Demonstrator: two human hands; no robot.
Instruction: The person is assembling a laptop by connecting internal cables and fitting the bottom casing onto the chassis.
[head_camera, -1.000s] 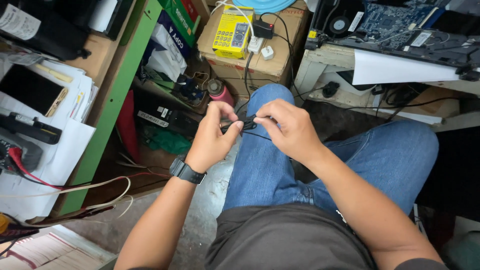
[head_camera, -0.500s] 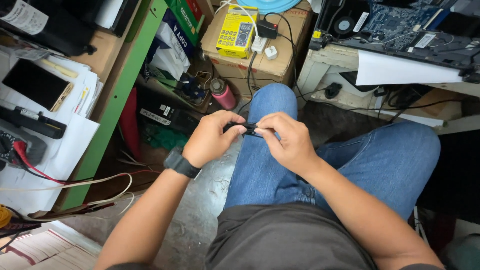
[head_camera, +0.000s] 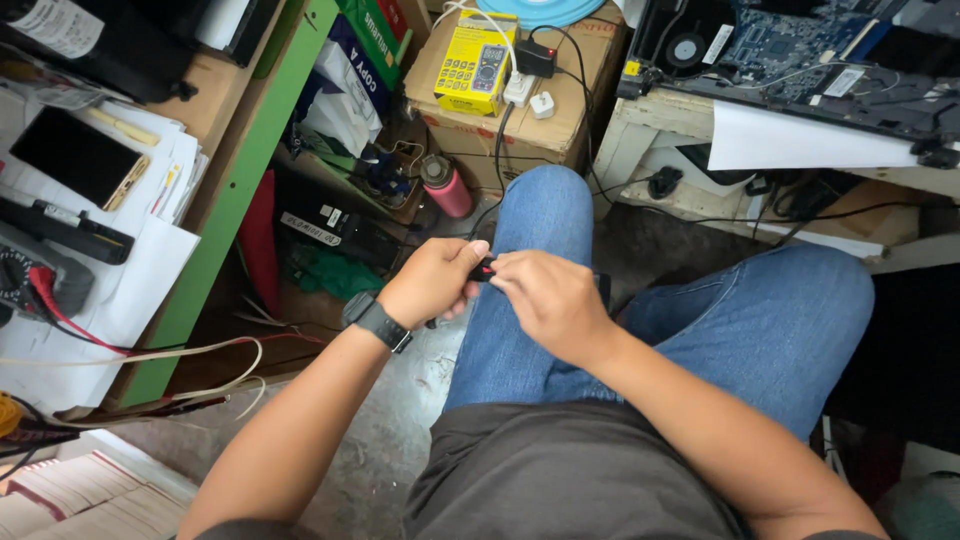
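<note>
1. Nearest the camera, both forearms reached out over the person's lap, above a dark shirt and blue jeans (head_camera: 700, 330).
2. The left hand (head_camera: 432, 283) was curled closed, thumb on top, with a black watch (head_camera: 378, 322) on its wrist. It pinched one end of a small black part (head_camera: 484, 268) with a spot of red on it.
3. The right hand (head_camera: 548, 300) was also closed, its fingertips meeting the same part from the other side, so the two hands touched over it. What exactly the part was could not be told; most of it was hidden by the fingers.
4. The part sat between the hands, just above the left knee, clear of the floor.
5. Judged from the grip, the step in hand was fine work on the part, pressing or pulling it between both sets of fingertips. The next move would seem to call for a steady two-handed pinch and small force along the part's length, since a slip would drop it to the cluttered floor.
6. To the left, a green-edged worktop (head_camera: 235, 190) carried papers and a phone (head_camera: 78, 157).
7. Farther off, a pink bottle (head_camera: 446, 186) stood on the floor beside a cardboard box (head_camera: 560, 110).
8. On that box lay a yellow meter box (head_camera: 473, 71) and a white power strip (head_camera: 520, 88).
9. At the far right, an opened laptop (head_camera: 800, 60) showed its circuit board.
</note>
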